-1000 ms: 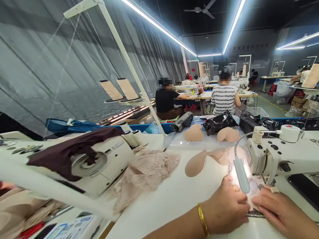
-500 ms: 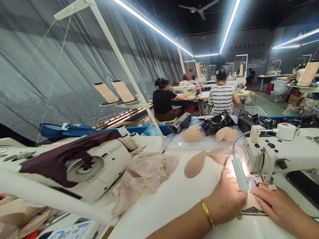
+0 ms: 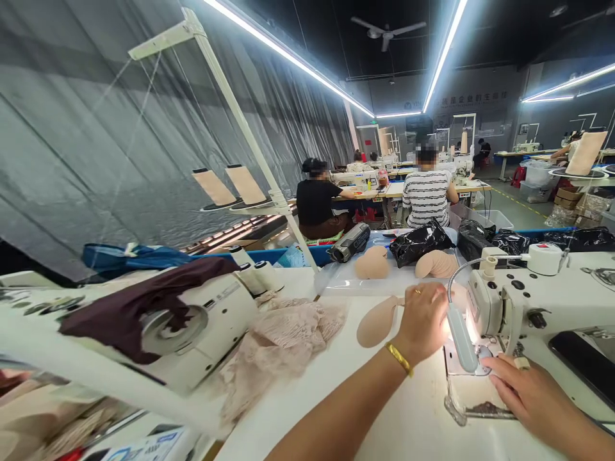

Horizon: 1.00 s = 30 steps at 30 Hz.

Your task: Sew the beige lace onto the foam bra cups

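My left hand point(image 3: 425, 320) is behind and left of the grey lamp head point(image 3: 462, 339), its fingers curled over pale fabric at the sewing machine point(image 3: 519, 288). What lies inside that grip is hidden. A beige moulded cup point(image 3: 377, 322) rests on the table just left of this hand, its narrow end running toward my fingers. On the right, my right hand point(image 3: 533, 387) has its fingers closed, tips at the lit metal needle plate point(image 3: 454, 358). Anything small between those fingertips cannot be made out.
Crumpled pink lace point(image 3: 293, 326) lies left of the cup. Another sewing machine point(image 3: 211, 339), draped with dark cloth point(image 3: 144, 301), stands at left. Behind are a clear plastic tray point(image 3: 331, 282), beige cups point(image 3: 435, 264) and black bags point(image 3: 420, 242). Two people sit farther ahead.
My left hand has moved away from me and slightly left, off the needle plate, which now shows bare. Pale fabric has gone back with it. My right hand stays nearly in place.
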Available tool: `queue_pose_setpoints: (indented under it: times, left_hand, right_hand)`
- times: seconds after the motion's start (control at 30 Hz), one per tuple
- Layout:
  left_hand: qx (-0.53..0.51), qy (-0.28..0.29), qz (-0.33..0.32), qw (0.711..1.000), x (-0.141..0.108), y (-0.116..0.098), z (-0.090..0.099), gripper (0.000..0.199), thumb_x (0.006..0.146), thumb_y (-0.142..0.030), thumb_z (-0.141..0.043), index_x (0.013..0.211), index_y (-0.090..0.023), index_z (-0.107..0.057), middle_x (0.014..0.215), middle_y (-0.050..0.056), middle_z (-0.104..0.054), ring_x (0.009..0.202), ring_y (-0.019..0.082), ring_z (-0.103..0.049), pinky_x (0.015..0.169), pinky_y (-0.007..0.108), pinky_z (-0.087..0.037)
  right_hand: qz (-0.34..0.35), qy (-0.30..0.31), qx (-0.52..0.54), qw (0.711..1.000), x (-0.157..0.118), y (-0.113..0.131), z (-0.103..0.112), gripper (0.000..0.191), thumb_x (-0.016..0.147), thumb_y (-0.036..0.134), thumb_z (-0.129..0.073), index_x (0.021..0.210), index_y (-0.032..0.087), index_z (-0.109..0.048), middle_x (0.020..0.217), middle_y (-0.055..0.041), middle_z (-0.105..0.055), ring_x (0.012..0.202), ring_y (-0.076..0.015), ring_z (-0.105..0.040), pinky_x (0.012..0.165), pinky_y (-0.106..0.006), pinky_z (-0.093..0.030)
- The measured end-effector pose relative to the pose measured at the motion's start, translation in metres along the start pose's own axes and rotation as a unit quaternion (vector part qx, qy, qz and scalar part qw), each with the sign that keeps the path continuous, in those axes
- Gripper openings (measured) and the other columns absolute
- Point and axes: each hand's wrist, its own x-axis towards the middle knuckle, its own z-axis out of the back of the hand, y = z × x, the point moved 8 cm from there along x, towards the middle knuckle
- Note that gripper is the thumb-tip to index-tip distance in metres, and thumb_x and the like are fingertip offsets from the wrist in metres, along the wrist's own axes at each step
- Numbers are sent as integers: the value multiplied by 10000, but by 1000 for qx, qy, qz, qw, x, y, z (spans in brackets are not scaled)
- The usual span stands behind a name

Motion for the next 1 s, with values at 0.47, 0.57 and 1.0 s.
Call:
queue_pose_setpoints:
  times: [0.47, 0.57, 1.0]
  left_hand:
    - [-70, -193, 44, 978, -20, 25, 94, 159, 1003, -230, -472, 866, -222, -552, 1168, 85, -757, 1137, 256, -687, 1034, 441, -484]
    - [-61, -21, -121, 990, -56, -29, 60, 126, 880, -133, -558, 802, -222, -514, 957, 43, -742, 871, 211, -681, 808, 332, -516]
    - [-162, 156, -57, 973, -63, -55, -42, 149, 879, -78, -610, 841, -211, -557, 932, 14, -683, 864, 181, -642, 763, 255, -532]
  right_hand:
    - [-13, 34, -5, 999, 4, -1, -4, 362, 1119, 305, -303, 1216, 272, -651, 962, -82, -702, 883, -290, -682, 759, -420, -532]
    - [-11, 26, -9, 1000, 5, 1, -1, 369, 1114, 297, -311, 1210, 252, -665, 952, -96, -695, 900, -300, -672, 768, -432, -538]
    - [26, -31, 19, 999, 5, 14, 18, 317, 1095, 249, -375, 1093, 261, -692, 955, -77, -718, 888, -275, -666, 738, -374, -526]
